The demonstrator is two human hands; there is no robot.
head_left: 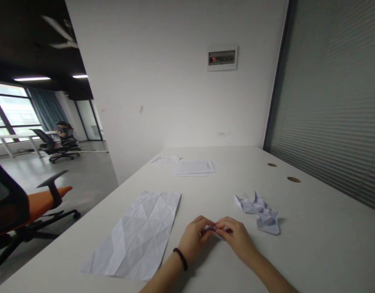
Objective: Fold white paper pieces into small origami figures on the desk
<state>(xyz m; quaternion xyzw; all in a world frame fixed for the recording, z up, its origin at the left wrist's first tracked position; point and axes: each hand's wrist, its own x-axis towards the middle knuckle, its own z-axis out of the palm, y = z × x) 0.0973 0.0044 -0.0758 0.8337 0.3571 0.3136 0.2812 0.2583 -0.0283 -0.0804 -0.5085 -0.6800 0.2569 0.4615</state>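
Observation:
My left hand (195, 235) and my right hand (234, 237) meet low on the white table (312, 244), fingers curled together round a small folded piece of white paper (212, 229). Only a sliver of that paper shows between the fingertips. A dark band sits on my left wrist. To the left of my hands lies a creased, unfolded sheet of paper (138, 234), flat on the table. Two folded paper figures (260, 211) rest just right of my right hand.
Printed sheets (193, 167) lie at the far end of the table by the white wall. Two round cable holes (293, 179) sit near the right edge, beside a shuttered wall. An orange office chair (25, 207) stands left of the table; more chairs and a desk stand further back.

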